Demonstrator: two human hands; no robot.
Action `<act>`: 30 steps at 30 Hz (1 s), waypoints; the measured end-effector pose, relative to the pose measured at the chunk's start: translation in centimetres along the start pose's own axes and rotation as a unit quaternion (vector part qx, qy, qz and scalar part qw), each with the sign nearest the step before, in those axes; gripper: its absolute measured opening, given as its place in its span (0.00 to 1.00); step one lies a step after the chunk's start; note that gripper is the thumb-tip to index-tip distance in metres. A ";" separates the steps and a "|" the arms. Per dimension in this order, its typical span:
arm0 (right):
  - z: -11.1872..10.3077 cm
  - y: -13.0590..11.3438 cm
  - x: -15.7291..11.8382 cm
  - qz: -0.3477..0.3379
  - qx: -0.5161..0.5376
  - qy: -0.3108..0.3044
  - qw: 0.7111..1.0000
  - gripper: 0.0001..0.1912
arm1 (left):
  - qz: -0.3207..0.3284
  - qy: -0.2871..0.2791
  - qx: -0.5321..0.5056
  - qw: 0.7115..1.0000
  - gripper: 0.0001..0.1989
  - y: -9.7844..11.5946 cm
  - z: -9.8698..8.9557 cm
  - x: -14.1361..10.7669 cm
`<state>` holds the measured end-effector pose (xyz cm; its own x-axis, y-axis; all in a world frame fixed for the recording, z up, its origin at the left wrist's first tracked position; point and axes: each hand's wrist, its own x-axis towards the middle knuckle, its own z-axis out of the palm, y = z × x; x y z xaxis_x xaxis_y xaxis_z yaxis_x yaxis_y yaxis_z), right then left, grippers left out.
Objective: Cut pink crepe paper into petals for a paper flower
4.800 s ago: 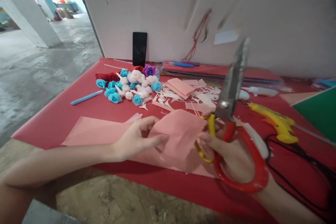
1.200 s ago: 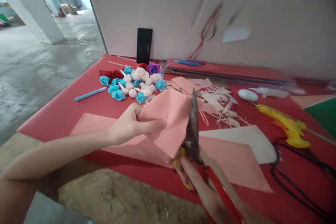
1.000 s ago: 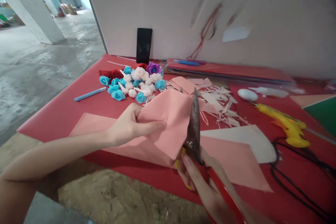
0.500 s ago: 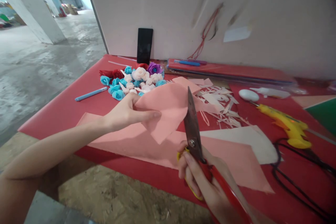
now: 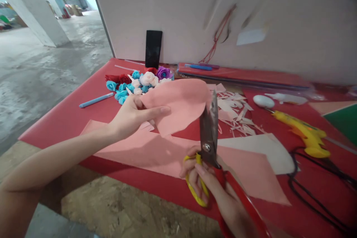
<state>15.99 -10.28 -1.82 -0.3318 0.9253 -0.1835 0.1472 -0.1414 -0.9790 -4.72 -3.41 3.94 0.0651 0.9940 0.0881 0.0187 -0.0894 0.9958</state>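
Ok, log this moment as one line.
left hand: holds paper | right hand: holds scissors at paper's edge | flowers: partly behind paper | glue gun: on table

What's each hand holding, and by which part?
The left hand pinches the pink paper piece by its left edge, thumb on the near face. The right hand holds the scissors by their red and yellow handles.

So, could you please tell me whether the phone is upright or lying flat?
Upright: the phone stands on its short end, apparently against the white panel.

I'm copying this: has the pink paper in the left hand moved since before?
Yes: the held pink paper moved up the picture, closer to the phone.
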 end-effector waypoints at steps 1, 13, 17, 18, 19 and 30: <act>0.0 0.2 0.1 0.001 0.012 -0.010 1.000 0.15 | 0.000 -0.003 0.002 1.000 0.16 -0.1 0.1 -0.1; 0.1 -0.6 0.0 -0.012 0.067 0.006 0.998 0.13 | -0.019 -0.074 0.032 0.997 0.13 0.7 0.6 -1.3; 0.1 -0.7 0.2 -0.024 0.064 0.010 0.998 0.13 | -0.017 -0.084 0.022 0.996 0.14 0.7 0.6 -1.3; 0.1 -0.7 0.2 -0.030 0.057 0.014 0.998 0.13 | -0.015 -0.086 0.019 0.996 0.15 0.7 0.6 -1.3; 0.1 -0.8 0.2 -0.033 0.050 0.018 0.998 0.13 | -0.013 -0.086 0.016 0.996 0.15 0.7 0.6 -1.3; 1.3 -3.7 -0.6 -0.019 -0.034 0.104 0.994 0.16 | 0.004 -0.054 0.034 0.998 0.18 0.3 0.0 -0.8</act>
<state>14.49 -10.78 1.79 -0.1387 0.9833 -0.1180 0.2033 -0.0883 -0.9751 -4.79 -4.18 4.17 0.1729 0.9809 0.0888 0.0850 -0.1047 0.9909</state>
